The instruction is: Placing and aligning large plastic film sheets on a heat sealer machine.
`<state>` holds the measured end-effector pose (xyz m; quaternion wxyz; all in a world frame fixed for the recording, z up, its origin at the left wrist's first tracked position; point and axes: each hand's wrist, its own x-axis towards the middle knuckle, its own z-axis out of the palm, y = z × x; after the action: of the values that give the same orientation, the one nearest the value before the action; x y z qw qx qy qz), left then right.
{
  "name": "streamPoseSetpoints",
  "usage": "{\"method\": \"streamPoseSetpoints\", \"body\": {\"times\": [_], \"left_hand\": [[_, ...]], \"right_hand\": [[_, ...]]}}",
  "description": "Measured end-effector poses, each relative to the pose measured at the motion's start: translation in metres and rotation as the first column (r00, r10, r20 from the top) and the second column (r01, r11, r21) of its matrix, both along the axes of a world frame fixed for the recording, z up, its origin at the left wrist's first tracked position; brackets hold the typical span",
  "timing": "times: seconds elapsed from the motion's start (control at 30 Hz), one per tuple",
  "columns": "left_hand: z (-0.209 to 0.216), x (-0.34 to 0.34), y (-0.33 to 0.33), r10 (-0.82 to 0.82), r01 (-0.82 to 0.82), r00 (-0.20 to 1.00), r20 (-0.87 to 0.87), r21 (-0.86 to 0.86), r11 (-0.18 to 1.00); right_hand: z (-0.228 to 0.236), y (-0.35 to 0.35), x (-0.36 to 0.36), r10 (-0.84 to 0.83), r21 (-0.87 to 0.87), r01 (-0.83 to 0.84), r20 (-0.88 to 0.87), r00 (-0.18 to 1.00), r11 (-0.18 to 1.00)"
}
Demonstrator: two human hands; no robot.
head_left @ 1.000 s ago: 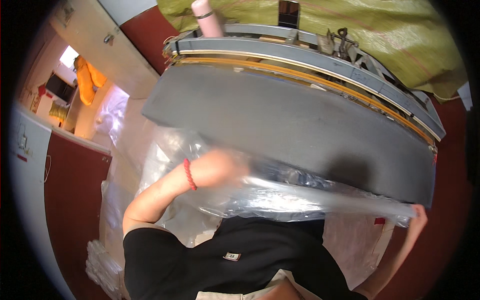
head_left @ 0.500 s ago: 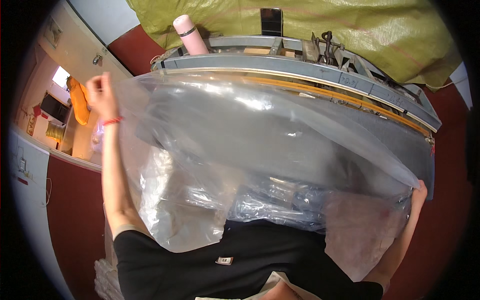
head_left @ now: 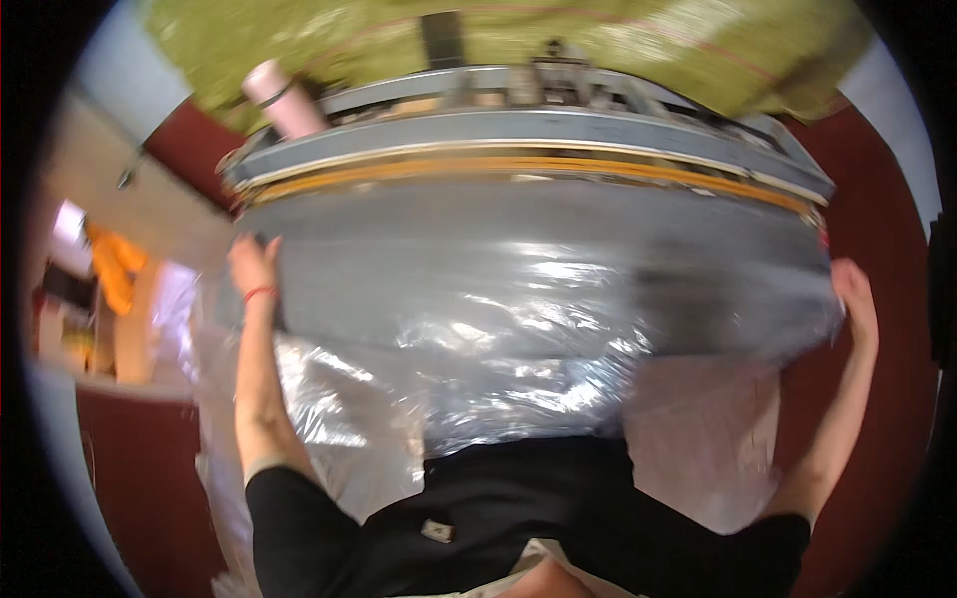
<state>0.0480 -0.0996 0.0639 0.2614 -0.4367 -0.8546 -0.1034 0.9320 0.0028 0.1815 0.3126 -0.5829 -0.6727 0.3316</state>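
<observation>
A wide, clear plastic sheet [head_left: 528, 309] lies over the grey tabletop [head_left: 419, 224] of the long machine and hangs toward me in shiny wrinkles. At the tabletop's left end my left hand [head_left: 255, 267], with a red band at the wrist, is closed on the sheet's edge, its fingertips partly blurred. Out past the right end, my right hand [head_left: 855, 294] is closed on the sheet's right side. Both arms are spread wide, with the sheet stretched between them.
Beyond the tabletop run an orange strip [head_left: 478, 164] and a grey metal beam [head_left: 518, 128]. A pink bottle [head_left: 284, 105] stands at the back left, a dark flat device [head_left: 442, 40] at the back. Yellow-green woven sheeting [head_left: 638, 40] hangs behind; a doorway opens left.
My left hand has come down and closer to the tabletop; my right hand has risen. The sheet, lifted and billowing before, now lies flatter. The view has shifted.
</observation>
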Motion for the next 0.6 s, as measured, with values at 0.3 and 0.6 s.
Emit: {"method": "streamPoseSetpoints", "body": {"times": [0.3, 0.6], "left_hand": [[-0.048, -0.002, -0.042, -0.225, 0.259, 0.937, 0.268, -0.099, 0.961], [-0.051, -0.111, -0.022, -0.339, 0.398, 0.885, 0.317, -0.142, 0.906]], "right_hand": [[-0.053, -0.003, -0.174, 0.115, 0.515, -0.607, 0.698, 0.707, 0.605], [-0.145, -0.012, -0.038, -0.493, 0.419, 0.261, 0.722, 0.485, 0.87]]}}
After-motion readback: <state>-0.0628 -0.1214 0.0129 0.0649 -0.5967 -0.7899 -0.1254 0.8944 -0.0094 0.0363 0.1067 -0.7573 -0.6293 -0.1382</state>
